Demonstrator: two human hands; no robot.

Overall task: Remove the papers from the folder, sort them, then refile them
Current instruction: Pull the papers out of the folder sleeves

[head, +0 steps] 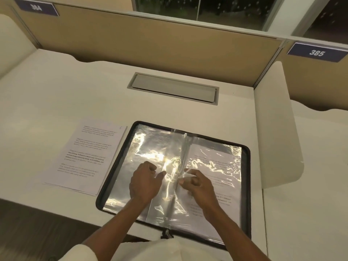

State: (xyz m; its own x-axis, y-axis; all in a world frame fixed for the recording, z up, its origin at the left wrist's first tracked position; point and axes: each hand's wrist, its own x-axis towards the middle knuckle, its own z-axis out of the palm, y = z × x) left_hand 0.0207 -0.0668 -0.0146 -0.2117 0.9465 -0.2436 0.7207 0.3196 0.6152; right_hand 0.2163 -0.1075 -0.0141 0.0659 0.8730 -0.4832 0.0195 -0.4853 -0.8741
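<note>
Under both hands (169, 183): open folder (244, 185), prob. touching.

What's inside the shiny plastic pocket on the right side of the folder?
A printed paper sits inside the right plastic sleeve of the open folder. Glare and the right hand hide much of its text. Whether more sheets lie behind it cannot be seen.

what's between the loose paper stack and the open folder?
Nothing. In the head view, the paper stack lies just left of the folder; its right edge nearly meets the zipper rim, with only a thin strip of bare desk showing.
</note>
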